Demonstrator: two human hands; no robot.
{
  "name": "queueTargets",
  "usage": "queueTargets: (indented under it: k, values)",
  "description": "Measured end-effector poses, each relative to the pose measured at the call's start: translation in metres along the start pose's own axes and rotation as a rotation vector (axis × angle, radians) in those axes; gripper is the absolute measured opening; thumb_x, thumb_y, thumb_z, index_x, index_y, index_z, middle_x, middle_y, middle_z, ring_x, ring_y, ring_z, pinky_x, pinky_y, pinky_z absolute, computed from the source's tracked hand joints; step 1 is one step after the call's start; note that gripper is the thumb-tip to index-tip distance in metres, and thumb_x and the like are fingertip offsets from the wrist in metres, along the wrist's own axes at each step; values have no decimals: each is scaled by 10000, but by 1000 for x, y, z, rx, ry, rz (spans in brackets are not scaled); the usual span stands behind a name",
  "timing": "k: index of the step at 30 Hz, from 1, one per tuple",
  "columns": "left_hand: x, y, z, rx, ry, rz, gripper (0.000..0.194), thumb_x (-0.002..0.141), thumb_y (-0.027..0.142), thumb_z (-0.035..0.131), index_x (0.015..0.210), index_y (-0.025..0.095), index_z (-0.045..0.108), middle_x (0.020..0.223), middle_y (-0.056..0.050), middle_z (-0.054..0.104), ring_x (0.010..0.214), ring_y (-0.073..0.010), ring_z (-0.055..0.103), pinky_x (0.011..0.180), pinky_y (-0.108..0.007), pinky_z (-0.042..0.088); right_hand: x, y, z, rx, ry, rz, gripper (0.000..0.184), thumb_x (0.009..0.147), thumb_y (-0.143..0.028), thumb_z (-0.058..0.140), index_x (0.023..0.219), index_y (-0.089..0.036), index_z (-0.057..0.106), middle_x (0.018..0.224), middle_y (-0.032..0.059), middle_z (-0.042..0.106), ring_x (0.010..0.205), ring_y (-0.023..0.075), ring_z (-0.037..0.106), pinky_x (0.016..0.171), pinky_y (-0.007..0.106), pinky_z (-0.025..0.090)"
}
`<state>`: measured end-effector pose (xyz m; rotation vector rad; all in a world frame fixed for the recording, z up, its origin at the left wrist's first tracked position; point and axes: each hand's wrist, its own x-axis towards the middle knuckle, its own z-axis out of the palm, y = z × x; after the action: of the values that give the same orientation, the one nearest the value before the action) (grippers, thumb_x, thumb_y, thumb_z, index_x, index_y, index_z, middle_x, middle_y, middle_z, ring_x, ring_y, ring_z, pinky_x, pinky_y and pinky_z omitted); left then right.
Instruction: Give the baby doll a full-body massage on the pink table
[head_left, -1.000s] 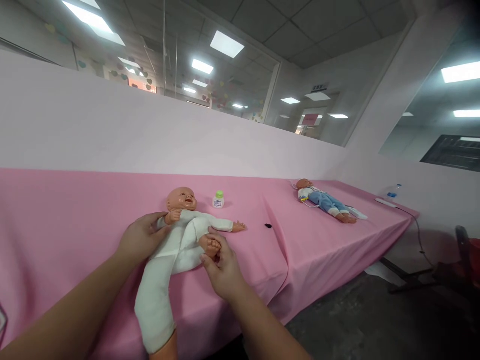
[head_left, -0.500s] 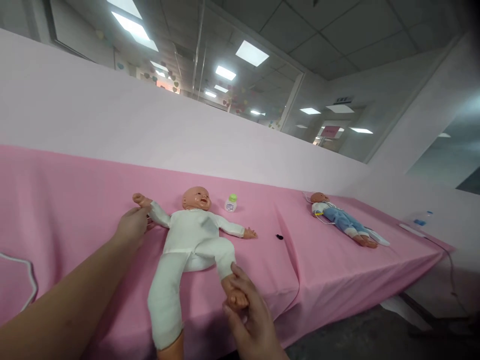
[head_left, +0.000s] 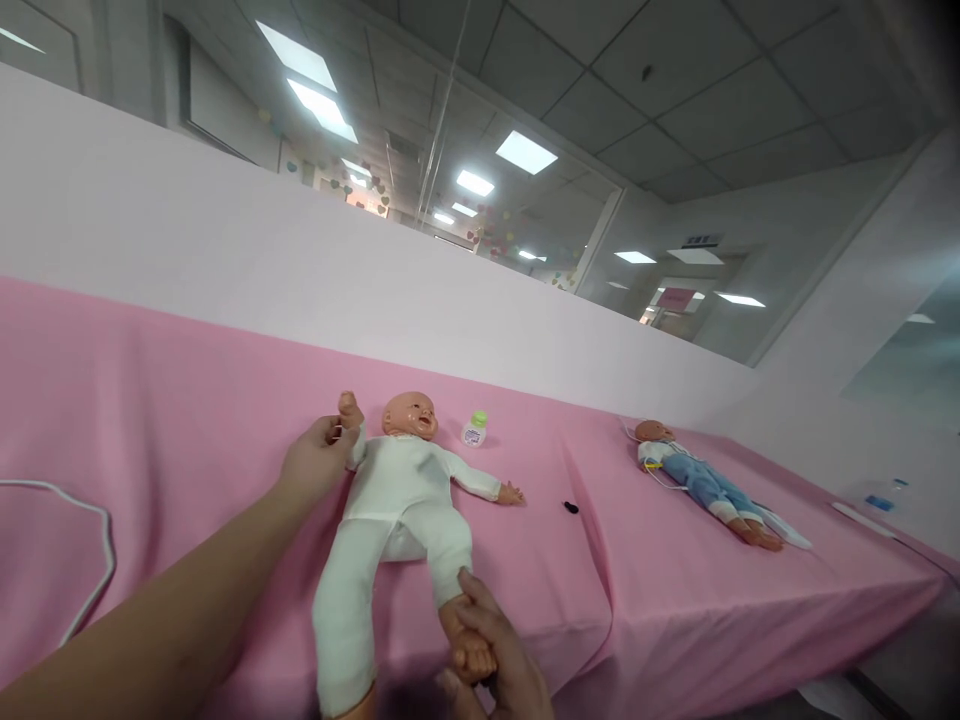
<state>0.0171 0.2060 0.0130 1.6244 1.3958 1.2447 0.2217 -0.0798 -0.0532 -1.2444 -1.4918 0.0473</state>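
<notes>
A baby doll (head_left: 401,480) with a white cloth body lies on its back on the pink cloth (head_left: 225,400), its head toward the wall. My left hand (head_left: 319,455) is closed around the doll's raised arm, near the wrist. At the lower middle, my right hand (head_left: 502,650) grips the doll's foot and ankle from the outer side. The doll's other leg stretches toward the front edge, its foot cut off by the frame. Beside the doll's head stands a small clear bottle (head_left: 474,434) with a green cap.
A small black object (head_left: 571,507) lies right of the doll. Farther right, a second doll (head_left: 697,480) in blue trousers lies with a white cord around it. A white cable (head_left: 109,550) curves at the left. Behind rises a white wall (head_left: 300,290) with windows.
My left hand has raised the doll's arm from stretched outward to more upright, closer to its head. My right hand stays on the foot. The whole view has shifted slightly.
</notes>
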Motion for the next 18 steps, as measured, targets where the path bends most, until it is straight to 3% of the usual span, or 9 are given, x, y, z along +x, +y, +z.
queueTargets:
  k: [3,6,10,14,18]
  values:
    - [-9,7,2,87,-90,152,395,895,558,588,1141,266,688,1065,-44,770,945,-288,710,791,-357,510,25,-2,5,111,38,72,387,925,-275,690,1312,-284,677,1481,135,624,1344,326,628,974,393,632]
    - [-14,9,6,175,-161,311,417,888,488,612,1228,271,714,1201,-62,755,1076,-314,684,886,-382,504,51,-2,11,140,-27,141,412,924,-280,684,1336,-277,666,1533,145,573,1346,315,628,910,362,651]
    - [-14,1,11,280,-194,448,383,866,414,644,1213,297,756,1279,-65,734,1209,-342,622,1028,-426,455,80,6,24,117,-84,157,504,911,-234,679,1411,-247,617,1517,150,586,1369,302,607,1036,416,593]
    - [-10,-8,12,239,-210,431,413,868,446,643,1234,281,740,1268,-73,735,1199,-339,628,1022,-439,462,92,15,39,123,-68,170,439,906,-226,677,1345,-232,653,1497,135,605,1432,303,543,1162,482,488]
    - [-5,-10,9,80,-183,261,432,872,506,617,1185,227,717,1127,-93,768,1036,-311,706,866,-391,527,82,15,38,175,-47,163,458,926,-265,687,1379,-229,636,1454,133,640,1369,289,605,1106,429,547]
